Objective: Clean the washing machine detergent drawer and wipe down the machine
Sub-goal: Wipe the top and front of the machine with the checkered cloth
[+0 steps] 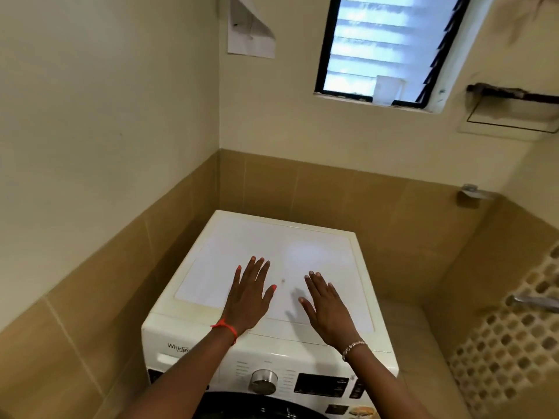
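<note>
A white front-loading washing machine stands in the corner of a tiled room. Both my hands are held flat, palms down, over its top panel. My left hand, with a red thread at the wrist, is over the front middle of the top. My right hand, with a beaded bracelet, is just to its right. Neither hand holds anything, and the fingers are spread. The detergent drawer sits shut at the front left under the brand name, partly hidden by my left forearm. A silver dial and a dark display are on the front panel.
Tan tiled walls close in behind and to the left of the machine. A louvred window is high on the back wall, with a paper sheet beside it. A metal tap and a mosaic tile strip are at the right.
</note>
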### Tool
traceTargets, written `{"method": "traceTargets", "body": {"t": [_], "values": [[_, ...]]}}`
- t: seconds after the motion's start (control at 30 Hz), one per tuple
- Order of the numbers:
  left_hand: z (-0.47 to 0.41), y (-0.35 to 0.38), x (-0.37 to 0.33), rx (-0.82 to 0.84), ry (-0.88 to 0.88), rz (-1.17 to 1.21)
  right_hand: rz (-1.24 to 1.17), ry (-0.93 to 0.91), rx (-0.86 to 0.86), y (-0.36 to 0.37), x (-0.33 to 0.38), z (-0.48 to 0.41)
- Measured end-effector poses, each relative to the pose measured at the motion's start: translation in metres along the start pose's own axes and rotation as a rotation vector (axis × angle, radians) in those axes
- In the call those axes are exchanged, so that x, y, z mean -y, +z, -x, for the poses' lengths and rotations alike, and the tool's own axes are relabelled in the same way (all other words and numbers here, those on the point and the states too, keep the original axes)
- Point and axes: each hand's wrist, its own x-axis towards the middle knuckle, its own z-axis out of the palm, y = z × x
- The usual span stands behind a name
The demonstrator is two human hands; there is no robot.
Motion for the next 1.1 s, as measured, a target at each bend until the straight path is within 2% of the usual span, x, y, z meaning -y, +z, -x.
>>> {"method": "traceTargets", "body": {"t": [0.17,0.43,0.77,1.1], "values": [[-0.019,-0.004,-0.029,-0.012,0.123,0.007,-0.036,0.02,-0.053,-0.015,-0.019,0.003],[-0.049,-0.001,-0.103,-0.065,0.207,0.07,0.044,0.044,-0.13,-0.059,-0.071,0.02],[-0.081,0.046,-0.242,-0.064,0.392,0.152,0.139,0.261,-0.171,-0.11,-0.178,0.08],[-0.117,0.09,-0.355,0.031,0.547,0.196,0.161,0.457,-0.208,-0.144,-0.283,0.126]]}}
